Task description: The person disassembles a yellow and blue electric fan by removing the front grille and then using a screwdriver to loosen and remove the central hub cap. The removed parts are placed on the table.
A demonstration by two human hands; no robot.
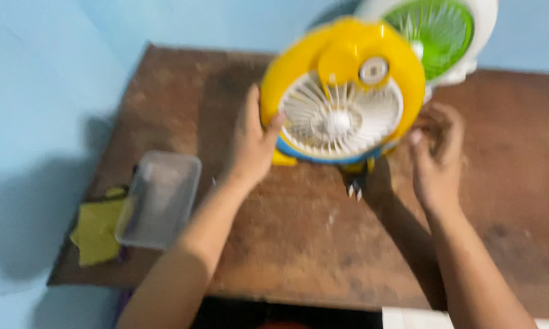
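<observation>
Bare wooden table lies open in front; the clear container seemingly blocks the left edge.

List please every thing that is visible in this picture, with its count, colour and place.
yellow fan: 1, yellow with white grille, table middle back, held upright
green fan: 1, white with green grille, behind the yellow fan, top right
box: 1, clear plastic, table left edge
cloth: 1, yellow, left of and partly under the box
table: 1, brown wood, worn
wall: 1, light blue, left and back
left hand: 1, grip on the yellow fan's left rim
right hand: 1, fingers curled, at the fan's right side; contact blurred
</observation>
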